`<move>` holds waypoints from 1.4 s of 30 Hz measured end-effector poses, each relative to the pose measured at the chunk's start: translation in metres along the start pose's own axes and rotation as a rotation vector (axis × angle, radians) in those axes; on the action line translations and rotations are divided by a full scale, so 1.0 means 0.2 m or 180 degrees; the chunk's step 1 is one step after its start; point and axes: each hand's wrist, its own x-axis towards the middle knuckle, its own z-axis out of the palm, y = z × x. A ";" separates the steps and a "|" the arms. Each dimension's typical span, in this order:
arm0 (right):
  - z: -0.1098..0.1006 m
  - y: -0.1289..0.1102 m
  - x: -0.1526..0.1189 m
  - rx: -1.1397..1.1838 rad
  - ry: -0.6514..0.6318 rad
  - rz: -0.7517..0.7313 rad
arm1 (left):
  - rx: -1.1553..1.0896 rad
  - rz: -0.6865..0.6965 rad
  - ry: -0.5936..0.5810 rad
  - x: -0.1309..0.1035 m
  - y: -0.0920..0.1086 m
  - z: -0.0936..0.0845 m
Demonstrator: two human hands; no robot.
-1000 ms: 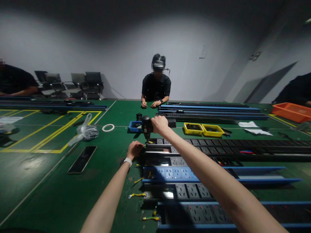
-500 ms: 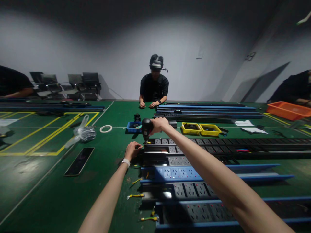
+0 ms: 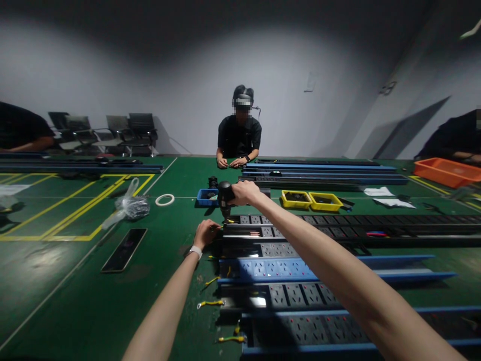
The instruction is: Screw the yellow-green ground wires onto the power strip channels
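My right hand [image 3: 244, 193] is closed round a black cordless screwdriver [image 3: 225, 194], its nose pointing down at the left end of a black power strip [image 3: 259, 232]. Just below and to the left, my left hand [image 3: 206, 232] is closed at that end, fingertips pinched on what looks like a short yellow-green wire; the fingers mostly hide it. The exact spot under the tool's tip is too small to make out. Nearer to me lie more socket strips, one in a blue channel [image 3: 280, 269], with a yellow-green wire [image 3: 211, 304] ending in a ring terminal.
Behind the strips stand a blue bin [image 3: 205, 197] and yellow bins [image 3: 295, 199] with small parts. To the left are a phone [image 3: 124, 249], a plastic bag [image 3: 131, 205] and a white ring [image 3: 165, 200]. A co-worker [image 3: 239, 133] sits opposite; an orange crate [image 3: 447, 171] is at right.
The screwdriver and my right hand have shifted very slightly left and down. My left hand stays at the strip's end.
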 end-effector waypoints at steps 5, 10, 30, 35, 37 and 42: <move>0.03 -0.03 -0.01 -0.0165 0.0305 0.0046 | 0.0012 0.0042 0.0011 0.00 0.00 -0.01; 0.08 -0.06 0.00 -0.0239 0.0505 0.0120 | 0.0028 0.0050 -0.0018 -0.01 0.00 -0.02; 0.08 -0.08 0.02 -0.0234 0.0454 0.0189 | 0.0032 0.0106 0.0032 -0.01 0.00 -0.02; 0.07 -0.09 0.03 -0.0213 0.0474 0.0198 | 0.0024 0.0122 0.0036 -0.01 0.01 -0.02; 0.07 -0.08 0.03 -0.0203 0.0446 0.0252 | 0.0022 0.0118 0.0029 -0.01 0.01 -0.02; 0.07 -0.05 0.02 -0.0171 0.0271 0.0417 | 0.0028 0.0048 0.0027 -0.01 0.02 -0.01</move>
